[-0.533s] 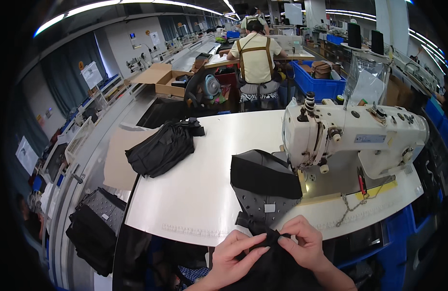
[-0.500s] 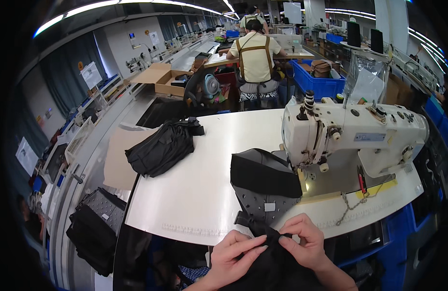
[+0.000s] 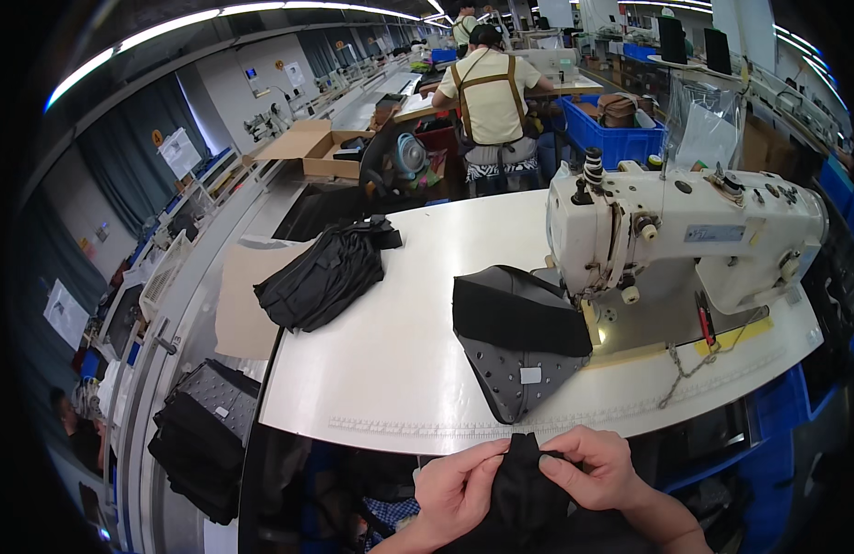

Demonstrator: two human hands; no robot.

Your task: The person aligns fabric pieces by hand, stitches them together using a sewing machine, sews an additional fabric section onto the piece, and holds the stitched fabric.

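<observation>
At the table's front edge, both my hands pinch a strip of black fabric (image 3: 524, 475) that hangs down toward my lap. My left hand (image 3: 459, 485) grips its left edge between thumb and fingers. On the opposite edge, my right hand (image 3: 598, 471) is closed the same way. Just beyond them lies a dark grey and black sewn panel (image 3: 519, 332) with eyelet-like dots and a small white label. Its right side reaches the needle area of a white sewing machine (image 3: 695, 231). The lower part of the held fabric blends into dark surroundings.
A pile of black fabric pieces (image 3: 325, 275) lies on the white table (image 3: 381, 369) at the left, beside brown cardboard (image 3: 247, 300). Red-handled snips (image 3: 704, 319) and a chain rest by the machine. More black pieces (image 3: 200, 443) sit lower left. A co-worker (image 3: 490, 92) sits ahead, near a blue crate (image 3: 616, 129).
The black fabric strip has come away from the dotted panel toward me and its top edge is now spread between my hands. The whole view has shifted slightly.
</observation>
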